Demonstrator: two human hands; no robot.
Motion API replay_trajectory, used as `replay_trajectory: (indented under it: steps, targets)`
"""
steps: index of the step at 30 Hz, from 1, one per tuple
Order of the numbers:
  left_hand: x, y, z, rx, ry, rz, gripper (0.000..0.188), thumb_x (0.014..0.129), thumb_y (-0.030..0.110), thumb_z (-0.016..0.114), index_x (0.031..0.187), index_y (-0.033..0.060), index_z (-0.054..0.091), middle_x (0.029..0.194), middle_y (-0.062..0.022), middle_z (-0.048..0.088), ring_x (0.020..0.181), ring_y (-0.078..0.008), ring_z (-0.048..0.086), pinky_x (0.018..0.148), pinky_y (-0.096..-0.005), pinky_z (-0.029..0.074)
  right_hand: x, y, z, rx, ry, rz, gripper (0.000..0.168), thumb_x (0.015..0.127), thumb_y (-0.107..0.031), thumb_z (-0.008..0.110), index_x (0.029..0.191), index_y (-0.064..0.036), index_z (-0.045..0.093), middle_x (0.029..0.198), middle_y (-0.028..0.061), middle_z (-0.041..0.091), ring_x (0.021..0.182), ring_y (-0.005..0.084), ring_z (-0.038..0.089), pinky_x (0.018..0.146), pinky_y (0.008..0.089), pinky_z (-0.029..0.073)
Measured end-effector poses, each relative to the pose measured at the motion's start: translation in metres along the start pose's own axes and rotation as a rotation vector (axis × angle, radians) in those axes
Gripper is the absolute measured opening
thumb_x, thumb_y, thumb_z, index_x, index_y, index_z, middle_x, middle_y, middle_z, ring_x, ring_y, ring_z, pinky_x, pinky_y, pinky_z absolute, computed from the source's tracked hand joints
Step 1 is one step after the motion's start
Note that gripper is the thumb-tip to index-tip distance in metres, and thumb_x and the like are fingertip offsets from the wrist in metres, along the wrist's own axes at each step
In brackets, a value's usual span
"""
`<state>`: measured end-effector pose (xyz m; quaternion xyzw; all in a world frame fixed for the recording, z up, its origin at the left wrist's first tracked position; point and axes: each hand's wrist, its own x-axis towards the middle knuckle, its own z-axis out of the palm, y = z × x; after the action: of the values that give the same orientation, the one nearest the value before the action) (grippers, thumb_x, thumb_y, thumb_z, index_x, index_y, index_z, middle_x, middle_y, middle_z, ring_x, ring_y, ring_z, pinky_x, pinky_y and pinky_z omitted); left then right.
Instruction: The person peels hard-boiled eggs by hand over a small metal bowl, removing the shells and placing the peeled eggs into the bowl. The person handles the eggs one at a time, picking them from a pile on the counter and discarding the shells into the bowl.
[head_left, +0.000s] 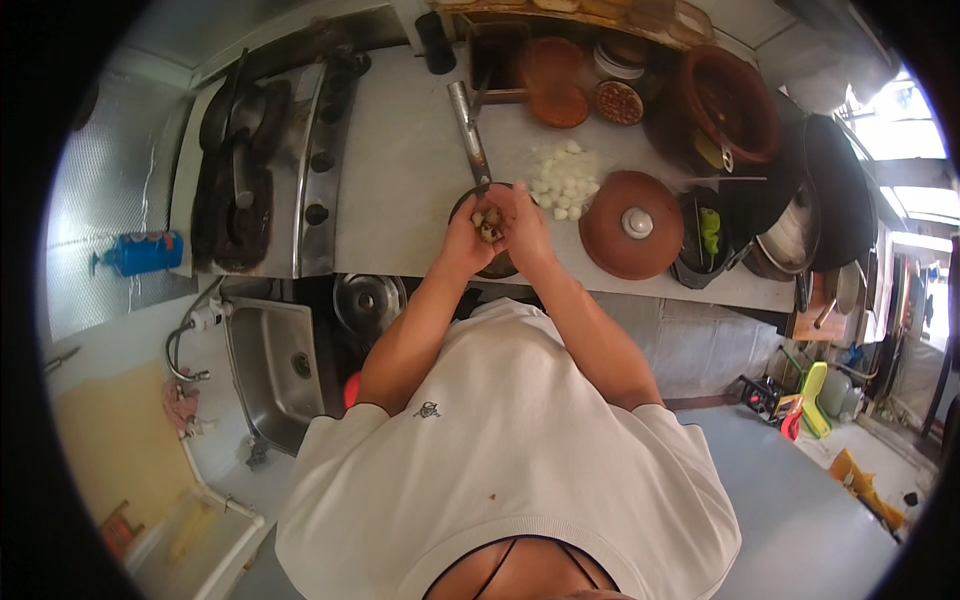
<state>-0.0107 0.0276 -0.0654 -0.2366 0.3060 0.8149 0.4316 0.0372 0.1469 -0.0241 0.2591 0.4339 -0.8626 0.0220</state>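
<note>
My left hand (466, 244) and my right hand (527, 238) are cupped together, side by side. Between the palms lie several small brown-speckled quail eggs (489, 226); whether some are only shell pieces cannot be told. Right under the hands is a dark round pan (498, 266), mostly hidden by them. Its metal handle (468, 129) points away across the counter. Just right of my right hand, a cluster of peeled white eggs (564, 182) rests on what looks like clear plastic.
A clay lid (631, 225) with a white knob sits right of the eggs, near a black tray (703, 238) holding green peppers (709, 231). Behind stand a clay pot (724, 105) and a bowl of peanuts (619, 103). A gas stove (247, 172) and steel sink (274, 367) are left.
</note>
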Motion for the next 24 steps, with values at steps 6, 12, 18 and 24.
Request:
replay_trajectory:
  steps: [6, 12, 18, 24]
  targets:
    - [-0.001, 0.005, -0.012, -0.075, -0.066, 0.042, 0.028, 0.106, 0.034, 0.051, 0.112, 0.0095, 0.065, 0.105, -0.0061, 0.069, 0.099, -0.0228, 0.068, 0.086, -0.0448, 0.06, -0.002, -0.009, -0.005, -0.241, 0.042, -0.292, 0.041, 0.105, -0.034, 0.056, 0.123, 0.002, 0.065, 0.109, 0.0095, 0.069, 0.084, 0.0211, 0.068, 0.069, 0.0369, 0.055]
    - [0.002, 0.008, -0.017, -0.099, -0.171, 0.096, 0.028, 0.105, 0.029, 0.053, 0.111, 0.0051, 0.067, 0.107, -0.0098, 0.07, 0.104, -0.0261, 0.067, 0.096, -0.0446, 0.056, -0.04, -0.014, 0.002, -1.261, 0.019, -0.753, 0.02, 0.093, -0.01, 0.067, 0.113, -0.005, 0.069, 0.097, 0.0162, 0.067, 0.078, 0.0324, 0.068, 0.069, 0.0393, 0.056]
    - [-0.015, 0.009, 0.005, -0.058, -0.071, 0.112, 0.026, 0.102, 0.029, 0.057, 0.11, 0.0057, 0.066, 0.104, -0.0087, 0.068, 0.099, -0.0258, 0.066, 0.091, -0.0439, 0.054, -0.023, -0.002, -0.016, -0.586, -0.053, -0.273, 0.018, 0.094, -0.01, 0.069, 0.111, -0.002, 0.067, 0.098, 0.012, 0.07, 0.086, 0.024, 0.07, 0.07, 0.0358, 0.058]
    - [-0.017, 0.012, -0.006, 0.136, -0.02, 0.124, 0.024, 0.101, 0.029, 0.06, 0.111, 0.008, 0.066, 0.102, -0.0063, 0.069, 0.092, -0.02, 0.066, 0.078, -0.0338, 0.053, -0.021, -0.016, -0.034, 0.262, -0.154, 0.106, 0.018, 0.099, -0.007, 0.064, 0.117, -0.002, 0.064, 0.105, 0.0078, 0.071, 0.091, 0.0148, 0.069, 0.077, 0.0287, 0.057]
